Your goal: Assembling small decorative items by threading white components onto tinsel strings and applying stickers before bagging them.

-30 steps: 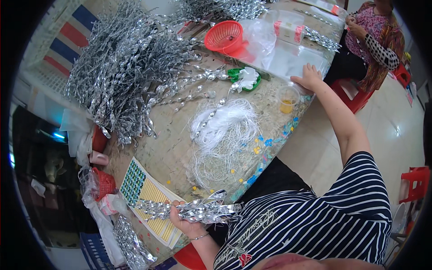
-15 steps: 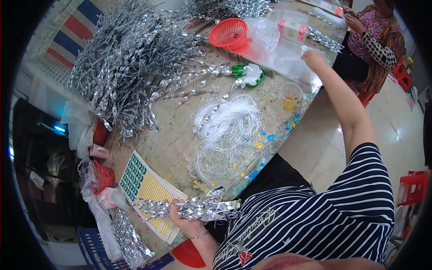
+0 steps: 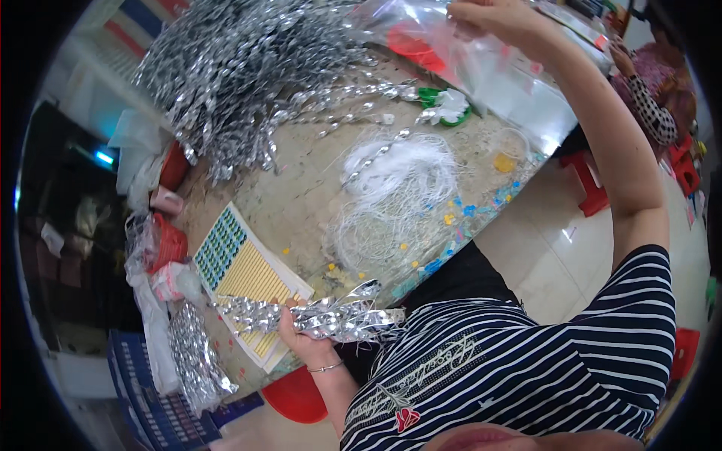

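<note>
My left hand (image 3: 305, 340), with a bangle at its wrist, is closed around a bundle of twisted silver foil strips (image 3: 342, 319) near my front. Under that bundle lies a stack of sticker sheets (image 3: 252, 272) with yellow rows and blue-green dots. At the far right of the table, my right hand (image 3: 502, 21) is raised, its fingers closed on a clear plastic bag (image 3: 481, 68). The bag partly covers a red basket. White thread (image 3: 406, 169) lies in a loose tangle mid-table. Beyond it is a green dish (image 3: 464, 118) with white pieces.
A large heap of silver foil strips (image 3: 248, 68) fills the far left. Near the right edge stands a clear cup (image 3: 508, 150) with yellow contents. A red basket (image 3: 171, 246), a pink cup (image 3: 167, 200) and another silver bundle (image 3: 195, 353) line the left. Another person (image 3: 654, 105) sits far right.
My right hand has moved farther away and a little left, lifting the clear bag from the table so it now hangs over the red basket. My left hand still grips the silver bundle.
</note>
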{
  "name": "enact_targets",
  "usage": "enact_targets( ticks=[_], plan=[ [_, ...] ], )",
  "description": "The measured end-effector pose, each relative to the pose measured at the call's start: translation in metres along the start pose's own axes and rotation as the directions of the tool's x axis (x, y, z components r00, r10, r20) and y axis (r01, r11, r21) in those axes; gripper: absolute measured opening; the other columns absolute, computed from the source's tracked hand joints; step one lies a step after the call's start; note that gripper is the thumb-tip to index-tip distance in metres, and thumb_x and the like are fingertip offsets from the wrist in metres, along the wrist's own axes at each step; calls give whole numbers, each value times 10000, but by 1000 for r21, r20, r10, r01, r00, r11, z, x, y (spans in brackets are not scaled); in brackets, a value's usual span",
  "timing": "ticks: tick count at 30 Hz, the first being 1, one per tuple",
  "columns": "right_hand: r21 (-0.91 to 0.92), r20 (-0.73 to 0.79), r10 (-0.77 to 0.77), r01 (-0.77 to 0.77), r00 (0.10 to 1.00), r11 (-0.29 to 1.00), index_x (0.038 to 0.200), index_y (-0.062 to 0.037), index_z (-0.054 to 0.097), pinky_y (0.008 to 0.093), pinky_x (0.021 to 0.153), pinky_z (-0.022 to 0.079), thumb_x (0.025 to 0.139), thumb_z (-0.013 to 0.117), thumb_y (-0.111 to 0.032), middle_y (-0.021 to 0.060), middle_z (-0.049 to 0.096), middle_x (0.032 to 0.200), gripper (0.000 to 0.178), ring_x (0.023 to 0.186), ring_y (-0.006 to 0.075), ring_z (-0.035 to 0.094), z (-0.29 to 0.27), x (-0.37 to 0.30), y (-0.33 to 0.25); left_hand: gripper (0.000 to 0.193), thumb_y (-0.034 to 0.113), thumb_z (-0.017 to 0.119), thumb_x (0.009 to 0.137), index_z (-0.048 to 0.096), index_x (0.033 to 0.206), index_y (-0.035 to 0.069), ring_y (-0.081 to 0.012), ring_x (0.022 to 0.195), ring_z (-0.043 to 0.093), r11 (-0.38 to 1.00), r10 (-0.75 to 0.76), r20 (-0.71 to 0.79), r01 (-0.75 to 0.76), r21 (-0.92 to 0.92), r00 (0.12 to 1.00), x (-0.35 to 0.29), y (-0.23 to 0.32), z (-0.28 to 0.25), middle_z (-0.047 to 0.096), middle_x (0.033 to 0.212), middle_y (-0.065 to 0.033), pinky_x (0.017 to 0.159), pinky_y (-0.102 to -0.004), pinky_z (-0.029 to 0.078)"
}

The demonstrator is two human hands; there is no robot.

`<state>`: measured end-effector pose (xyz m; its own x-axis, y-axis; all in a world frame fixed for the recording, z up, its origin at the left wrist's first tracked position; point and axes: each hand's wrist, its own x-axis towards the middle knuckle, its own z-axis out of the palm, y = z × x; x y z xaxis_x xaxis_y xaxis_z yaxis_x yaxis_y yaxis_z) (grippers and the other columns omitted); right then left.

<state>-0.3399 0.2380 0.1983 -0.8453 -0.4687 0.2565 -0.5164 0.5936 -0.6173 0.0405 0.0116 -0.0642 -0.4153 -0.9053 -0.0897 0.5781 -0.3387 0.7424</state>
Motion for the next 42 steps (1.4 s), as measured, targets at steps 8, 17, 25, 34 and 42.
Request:
enact_targets(
  ticks=[8, 17, 25, 34, 42],
  plan=[
    [369, 348, -362, 229, 865, 901, 840, 2, 614, 254, 547, 496, 910, 532, -222, 68, 653, 709, 249, 618, 124, 641, 149, -34, -44, 378, 131, 524, 893, 412, 1248, 63, -179, 807, 572, 997, 70, -33, -70, 17, 997, -6, 11, -12, 564, 875, -75, 701, -318, 494],
    [318, 534, -386, 245, 752, 916, 1002, 5, 608, 334, 588, 527, 925, 505, -277, 154, 671, 764, 310, 592, 211, 672, 312, -94, -78, 400, 140, 550, 887, 413, 1255, 65, -177, 820, 572, 990, 141, -157, -137, 37, 977, -17, 33, -25, 567, 891, -68, 742, -326, 492],
    [391, 599, -443, 239, 667, 889, 1053, -16, 626, 422, 823, 476, 907, 497, -341, 229, 645, 960, 379, 927, 381, 610, 339, -92, -88, 416, 71, 559, 822, 422, 1213, 40, -230, 758, 601, 982, 168, -177, -180, -52, 970, -19, 46, -55, 562, 814, -99, 663, -363, 502],
    [-105, 475, -427, 531, 769, 841, 1290, 87, 412, 399, 915, 445, 830, 623, -392, 284, 543, 1209, 697, 1084, 373, 568, 405, 13, -60, 389, 92, 522, 842, 423, 1210, 11, -166, 663, 474, 990, 138, -240, -134, 32, 961, -10, 42, -60, 452, 739, -70, 609, -298, 433],
    [84, 500, 49, -104, 865, 991, 1084, 69, 544, 374, 681, 492, 702, 751, -425, 188, 625, 975, 657, 831, 277, 616, 438, 60, -77, 418, 23, 567, 793, 438, 1189, 52, -244, 687, 595, 985, 61, -155, -85, -151, 986, -3, 43, -85, 546, 785, -113, 627, -370, 515]
  ],
)
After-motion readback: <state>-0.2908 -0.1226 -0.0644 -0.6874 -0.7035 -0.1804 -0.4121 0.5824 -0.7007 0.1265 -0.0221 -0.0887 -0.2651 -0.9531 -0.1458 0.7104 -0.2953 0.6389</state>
